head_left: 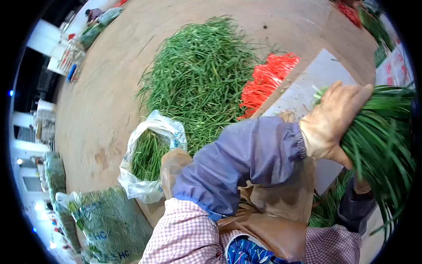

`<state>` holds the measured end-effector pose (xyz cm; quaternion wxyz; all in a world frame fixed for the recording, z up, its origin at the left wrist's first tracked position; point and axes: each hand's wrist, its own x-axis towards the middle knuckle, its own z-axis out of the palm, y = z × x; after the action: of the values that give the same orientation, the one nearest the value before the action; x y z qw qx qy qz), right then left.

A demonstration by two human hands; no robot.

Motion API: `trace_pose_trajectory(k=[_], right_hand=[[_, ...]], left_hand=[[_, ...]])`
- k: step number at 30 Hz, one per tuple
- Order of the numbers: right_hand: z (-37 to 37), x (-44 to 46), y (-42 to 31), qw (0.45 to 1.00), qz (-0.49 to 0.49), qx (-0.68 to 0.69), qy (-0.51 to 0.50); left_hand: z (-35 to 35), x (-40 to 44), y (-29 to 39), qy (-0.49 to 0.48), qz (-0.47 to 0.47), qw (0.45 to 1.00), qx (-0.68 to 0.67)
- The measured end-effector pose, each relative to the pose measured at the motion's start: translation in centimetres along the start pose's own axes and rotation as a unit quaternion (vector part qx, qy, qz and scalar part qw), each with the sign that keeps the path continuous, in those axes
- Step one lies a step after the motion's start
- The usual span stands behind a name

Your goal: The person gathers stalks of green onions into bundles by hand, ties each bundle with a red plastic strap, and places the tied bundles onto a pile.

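Observation:
My left hand (332,121) reaches across to the right and is closed round a large bunch of green chives (380,127). Its pale stem ends poke out by the knuckles, while the long flat leaves droop toward the right edge. Of my right hand (362,185), only a bit near the wrist shows under the leaves; its fingers are hidden. Below the bunch lies a grey-white board (303,94). More loose chives (324,211) lie low beside my lap, between the board and my right sleeve.
A big heap of green stalks (200,66) spreads over the floor ahead. Red plastic ties (269,81) lie beside the board. To my left are an open white bag (173,132) of greens and a full clear bag (112,224). Another person (93,15) is far off at upper left.

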<state>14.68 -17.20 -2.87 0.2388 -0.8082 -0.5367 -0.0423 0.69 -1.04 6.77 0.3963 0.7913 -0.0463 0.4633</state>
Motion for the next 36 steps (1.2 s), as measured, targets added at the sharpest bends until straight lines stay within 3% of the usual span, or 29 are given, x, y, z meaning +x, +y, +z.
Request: trace_pose_trajectory(k=[2, 3, 6, 8, 12, 13, 14, 15, 17, 18, 20, 22, 23, 24, 27, 28, 31, 32, 33, 36], right_hand=[[-0.3, 0.5, -0.1, 0.999, -0.011, -0.036, 0.001], [-0.5, 0.7, -0.3, 0.999, -0.022, -0.05, 0.001], [-0.3, 2.0, -0.7, 0.993, -0.049, -0.107, 0.0], [0.1, 3.0, -1.3, 0.983, -0.07, -0.168, 0.003], [0.8, 4.3, -2.4, 0.913, -0.191, -0.338, 0.129], [0.8, 4.7, -2.7, 0.947, -0.164, -0.266, 0.072], [0.7, 4.5, -2.3, 0.992, -0.06, -0.11, -0.029], [0.4, 3.7, -2.1, 0.99, 0.053, 0.055, -0.116], [2.6, 2.6, -2.2, 0.983, 0.06, 0.173, -0.001], [5.2, 1.4, 0.2, 0.916, 0.221, 0.331, -0.042], [8.9, -0.4, 2.5, 0.932, 0.082, 0.331, -0.123], [7.6, -1.0, -0.5, 0.938, 0.004, 0.213, -0.272], [4.0, -1.2, -3.8, 0.86, 0.214, 0.282, -0.367], [0.4, -1.2, -5.8, 0.841, 0.261, 0.307, -0.36], [-1.5, -3.4, -3.6, 0.937, 0.105, 0.284, -0.171], [-1.7, -3.5, -3.9, 0.926, 0.119, 0.349, -0.088], [-1.5, 0.2, -5.1, 0.949, -0.101, 0.265, 0.138], [-1.3, 1.3, -6.3, 0.92, -0.067, 0.35, 0.163], [-1.2, 2.5, -7.6, 0.881, -0.037, 0.434, 0.187], [-2.1, 4.8, -9.6, 0.778, 0.093, 0.605, 0.14]], left_hand=[[-0.1, -3.0, -2.8, 0.0, -0.077, 0.996, -0.045], [-0.4, -3.8, -4.0, -0.054, -0.223, 0.956, -0.181], [-2.2, -6.0, -4.1, -0.024, -0.119, 0.976, -0.182], [0.6, -7.1, -5.4, 0.054, -0.145, 0.978, -0.143], [-0.6, -5.5, -7.9, -0.114, -0.243, 0.96, -0.076], [-2.3, -3.5, -6.6, -0.14, -0.199, 0.97, -0.003], [-3.4, -1.4, -6.1, -0.21, -0.229, 0.951, 0.003], [-3.8, 0.6, -5.5, -0.281, -0.252, 0.926, 0.01], [-3.7, 3.8, -3.2, -0.36, -0.259, 0.881, 0.164], [-3.0, 4.1, -3.2, -0.386, -0.246, 0.863, 0.215], [-1.6, 2.3, -4.5, -0.422, -0.248, 0.823, 0.289], [-1.0, -0.4, -5.6, -0.432, -0.244, 0.799, 0.341], [-1.1, -1.4, -5.3, -0.418, -0.238, 0.797, 0.366], [-1.1, -1.7, -5.1, -0.408, -0.224, 0.799, 0.382], [-0.8, -2.5, -3.8, -0.379, -0.174, 0.792, 0.447], [-0.6, -2.4, -3.3, -0.379, -0.154, 0.787, 0.463], [0.8, -2.6, -1.5, -0.373, -0.145, 0.796, 0.454], [1.2, -3.0, -1.7, -0.38, -0.135, 0.784, 0.472], [2.3, -5.7, -4.4, -0.296, -0.072, 0.8, 0.517], [1.6, -4.4, -3.7, -0.3, -0.14, 0.818, 0.47]])
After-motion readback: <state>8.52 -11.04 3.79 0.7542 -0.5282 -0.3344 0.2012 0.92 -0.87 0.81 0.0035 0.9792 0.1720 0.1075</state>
